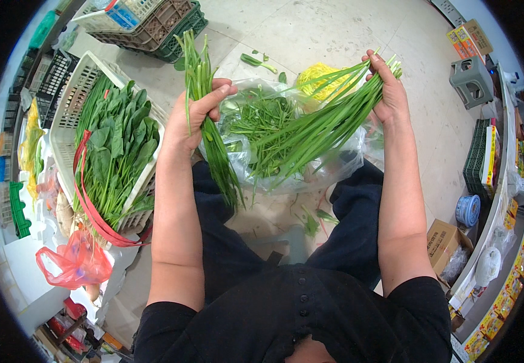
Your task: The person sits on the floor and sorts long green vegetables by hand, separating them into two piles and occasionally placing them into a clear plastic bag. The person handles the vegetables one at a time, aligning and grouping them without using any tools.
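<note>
My left hand grips a bunch of long green leafy stalks, which look like garlic chives; the cut ends point up and the leaves hang down. Raised at the right, my right hand holds a larger loose bunch of garlic chives by its pale ends, its leaves fanned down to the left. Between my knees a clear plastic bag lies spread, with loose green trimmings in it. Beyond it lies yellow netting or shredded material, partly covered by the leaves.
At the left, a white plastic basket holds leafy spinach-like greens, with a red strap across it. Nearby are a red plastic bag and stacked crates. Leaf scraps lie on the floor. A grey stool and cardboard box stand right.
</note>
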Motion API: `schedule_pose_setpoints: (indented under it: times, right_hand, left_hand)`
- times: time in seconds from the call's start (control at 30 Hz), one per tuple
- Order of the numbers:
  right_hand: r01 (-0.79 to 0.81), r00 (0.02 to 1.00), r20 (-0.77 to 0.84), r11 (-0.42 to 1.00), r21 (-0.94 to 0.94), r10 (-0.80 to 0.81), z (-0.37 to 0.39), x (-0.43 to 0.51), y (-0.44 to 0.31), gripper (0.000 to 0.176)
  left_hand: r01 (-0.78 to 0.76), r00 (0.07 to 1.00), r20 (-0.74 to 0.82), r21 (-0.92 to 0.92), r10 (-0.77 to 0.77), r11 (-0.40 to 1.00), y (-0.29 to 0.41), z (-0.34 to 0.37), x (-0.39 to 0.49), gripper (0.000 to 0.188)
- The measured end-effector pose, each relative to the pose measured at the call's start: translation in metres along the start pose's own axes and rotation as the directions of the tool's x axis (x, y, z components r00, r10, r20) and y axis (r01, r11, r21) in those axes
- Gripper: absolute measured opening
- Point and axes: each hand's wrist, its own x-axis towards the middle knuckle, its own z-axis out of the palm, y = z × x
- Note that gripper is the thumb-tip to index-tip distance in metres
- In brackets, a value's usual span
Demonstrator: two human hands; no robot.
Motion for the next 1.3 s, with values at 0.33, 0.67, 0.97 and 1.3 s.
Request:
schedule_pose_setpoints:
  times: [0.33,0.67,0.97,1.3]
  right_hand:
    - [-0.059,0.968,0.204,0.923,-0.381,0.146,0.03,-0.023,0.013,0.037]
    - [-0.016,0.876,0.443,0.928,-0.372,0.193,0.08,-0.064,0.034,0.025]
    - [0.013,0.932,0.341,0.925,-0.38,0.127,0.074,-0.056,0.034,0.026]
    - [0.066,0.996,0.07,0.98,-0.19,-0.054,0.041,-0.025,0.014,0.032]
  left_hand:
    - [0.175,0.943,0.312,-0.154,-0.12,0.972,-0.003,0.029,-0.007,0.05]
    - [0.249,0.838,0.506,-0.022,-0.204,0.968,-0.009,0.061,-0.016,0.057]
    - [0.257,0.893,0.409,-0.115,-0.19,0.959,-0.023,0.051,-0.006,0.044]
    - [0.179,0.981,0.121,-0.301,-0.149,0.937,-0.024,0.024,0.004,0.026]
